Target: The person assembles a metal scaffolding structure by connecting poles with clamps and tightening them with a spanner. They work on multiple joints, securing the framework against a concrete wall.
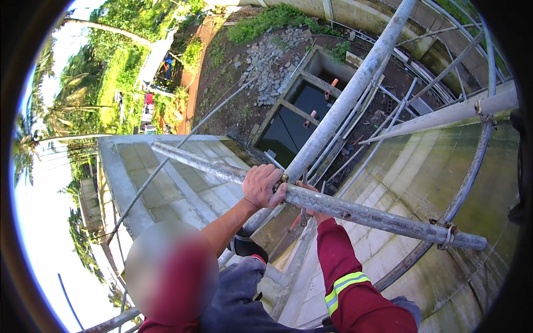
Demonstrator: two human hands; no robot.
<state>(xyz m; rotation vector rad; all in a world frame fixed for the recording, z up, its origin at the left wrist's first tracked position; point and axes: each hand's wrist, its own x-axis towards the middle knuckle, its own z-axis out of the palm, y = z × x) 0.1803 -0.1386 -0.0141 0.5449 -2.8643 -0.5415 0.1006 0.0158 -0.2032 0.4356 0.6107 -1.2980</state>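
Note:
A weathered grey scaffold pipe (344,210) runs across in front of me, sloping down to the right. My left hand (263,186) is wrapped over the pipe beside a small metal clamp (283,178). At that clamp the pipe crosses a thicker long pipe (355,89) that slants away to the upper right. My right hand (314,206) is closed just below and behind the pipe, partly hidden by it. A metal tool that looks like a wrench (303,217) hangs down from its fingers. The sleeve on my right arm is dark red with a reflective band.
Far below lies a concrete tank (283,104) with dark water and orange pipe stubs. Another clamp (446,233) joins the pipe's right end to a curved-looking pole (469,161). Block walls (166,191) drop away on both sides. A thin rod (205,119) slants at left.

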